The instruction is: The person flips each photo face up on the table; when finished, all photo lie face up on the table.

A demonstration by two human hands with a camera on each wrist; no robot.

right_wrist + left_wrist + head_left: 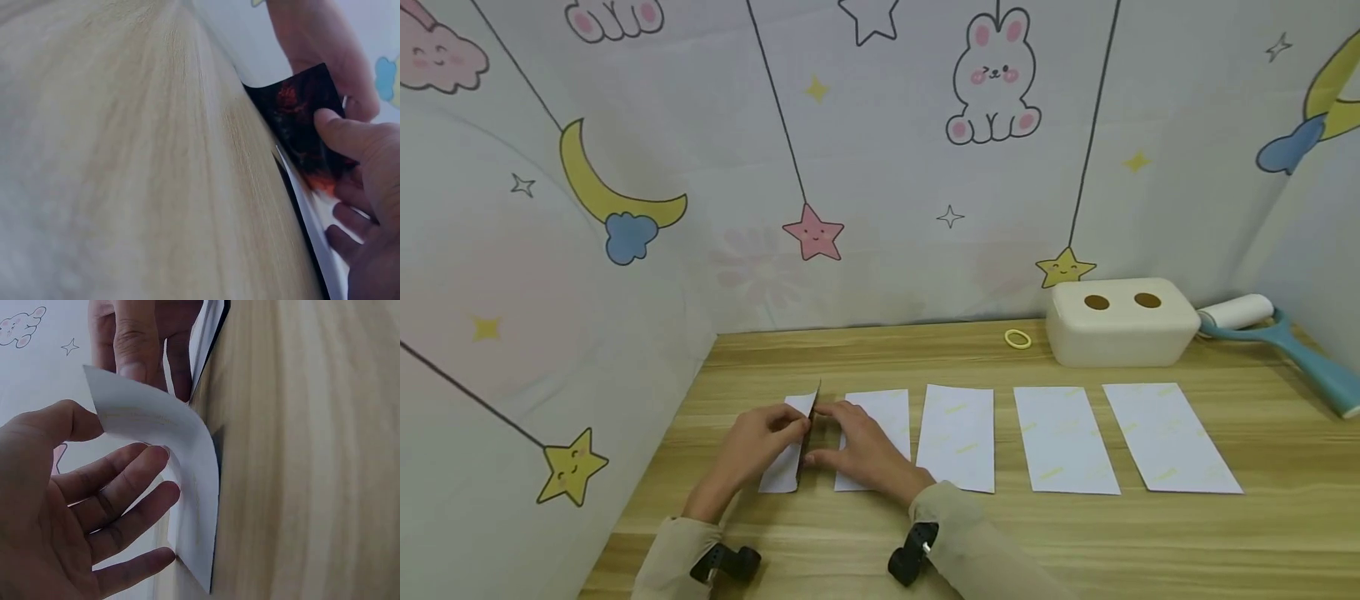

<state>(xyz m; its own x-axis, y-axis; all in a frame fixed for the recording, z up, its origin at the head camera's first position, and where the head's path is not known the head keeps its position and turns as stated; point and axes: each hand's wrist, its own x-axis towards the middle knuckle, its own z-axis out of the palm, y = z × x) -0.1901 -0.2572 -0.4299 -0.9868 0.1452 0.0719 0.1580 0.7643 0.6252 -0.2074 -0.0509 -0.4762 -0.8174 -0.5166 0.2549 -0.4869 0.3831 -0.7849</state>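
At the left end of a row of sheets, a white card with a dark printed back (780, 471) bends upward along its right side. My left hand (763, 437) pinches that raised edge between thumb and fingers. In the left wrist view, the left fingers (128, 512) lie along the curved white face (194, 487). My right hand (865, 446) touches the card from the other side, thumb and forefinger spread apart. The right wrist view shows the right thumb (340, 134) on the black and red printed face (287, 112).
Several other white sheets (955, 442) lie face down in a row to the right on the wooden table (1000, 542). Behind them stand a cream box (1123, 333) with two holes, a yellow ring (1017, 339) and a blue-handled lint roller (1300, 350).
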